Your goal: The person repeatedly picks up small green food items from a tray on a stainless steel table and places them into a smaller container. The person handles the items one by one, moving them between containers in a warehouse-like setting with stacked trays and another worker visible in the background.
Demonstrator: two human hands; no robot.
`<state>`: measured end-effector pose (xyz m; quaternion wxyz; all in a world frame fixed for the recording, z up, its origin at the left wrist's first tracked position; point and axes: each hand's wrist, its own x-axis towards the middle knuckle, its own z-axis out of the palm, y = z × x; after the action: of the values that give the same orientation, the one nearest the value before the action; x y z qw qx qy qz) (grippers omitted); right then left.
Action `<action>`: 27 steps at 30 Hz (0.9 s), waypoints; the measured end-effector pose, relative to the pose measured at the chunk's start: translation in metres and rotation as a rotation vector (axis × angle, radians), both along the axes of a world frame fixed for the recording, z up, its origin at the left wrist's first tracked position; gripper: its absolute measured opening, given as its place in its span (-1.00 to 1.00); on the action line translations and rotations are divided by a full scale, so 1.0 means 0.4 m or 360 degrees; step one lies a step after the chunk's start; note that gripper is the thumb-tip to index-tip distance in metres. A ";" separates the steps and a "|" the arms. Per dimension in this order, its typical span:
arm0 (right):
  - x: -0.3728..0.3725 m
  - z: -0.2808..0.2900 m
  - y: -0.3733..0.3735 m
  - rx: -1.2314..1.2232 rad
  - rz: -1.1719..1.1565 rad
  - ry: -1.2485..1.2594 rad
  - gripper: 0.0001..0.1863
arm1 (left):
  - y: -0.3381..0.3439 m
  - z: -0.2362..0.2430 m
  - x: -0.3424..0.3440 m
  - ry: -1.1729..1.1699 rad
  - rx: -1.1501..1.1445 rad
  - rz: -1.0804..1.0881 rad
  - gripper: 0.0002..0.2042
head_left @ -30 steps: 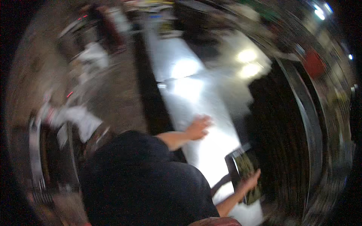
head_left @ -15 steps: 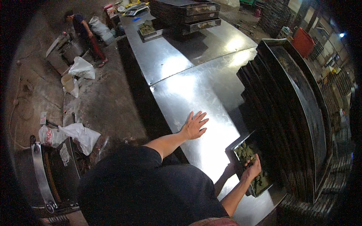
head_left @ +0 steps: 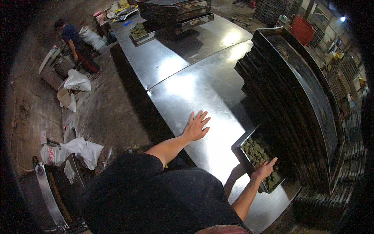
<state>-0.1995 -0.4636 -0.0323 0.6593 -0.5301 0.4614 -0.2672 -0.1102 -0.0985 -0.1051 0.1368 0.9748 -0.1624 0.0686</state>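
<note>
compared with half a second ago, your right hand (head_left: pixel 265 169) sits lower and flatter over the dark metal tray (head_left: pixel 242 159) — its fingers partly bent, one pointing outward, at the grey-green clumps (head_left: pixel 255 152) inside; whether it grips any, i cannot tell. the tray rests on the near end of the shiny metal table (head_left: pixel 212 150), just beside the tall tray stack (head_left: pixel 278 97). your left hand (head_left: pixel 197 126) stays spread wide over the tabletop, empty — well apart from the right. farther off stands a second, smaller tray (head_left: pixel 149 38) with similar clumps.
</note>
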 end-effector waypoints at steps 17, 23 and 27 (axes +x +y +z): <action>-0.043 0.006 0.023 0.0122 0.0613 -0.0383 -0.57 | -0.008 0.014 -0.002 0.0090 -0.0033 -0.0003 -0.46; -0.028 -0.006 -0.002 0.0073 0.0663 -0.0288 -0.59 | 0.012 0.005 -0.006 0.0082 -0.0005 0.0025 -0.46; -0.025 -0.102 -0.110 -0.0581 0.0644 -0.0196 -0.56 | -0.017 0.012 0.001 -0.0019 -0.0005 -0.0076 -0.46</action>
<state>-0.2096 -0.5074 -0.0732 0.6196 -0.7042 0.2495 -0.2406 -0.1099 -0.1054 -0.1003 0.1390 0.9700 -0.1862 0.0714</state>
